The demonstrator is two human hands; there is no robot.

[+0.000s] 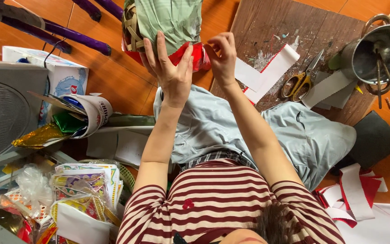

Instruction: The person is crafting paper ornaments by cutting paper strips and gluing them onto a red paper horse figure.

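Observation:
A bulky object wrapped in pale green paper (170,20) with a shiny red band (198,56) at its lower edge is held up in front of me. My left hand (168,68) lies flat against the green paper and red band, fingers spread. Pinching the right end of the red band is my right hand (223,56). A woven strip (131,27) shows on the object's left side. Grey cloth (222,126) covers my lap below both hands.
A wooden board (294,22) on the right bears red-edged white paper strips (269,70), yellow-handled scissors (299,81) and a metal pot (382,52) with tools. More strips (353,194) lie at the lower right. A fan (1,113), box (64,74) and coloured papers (82,185) crowd the left.

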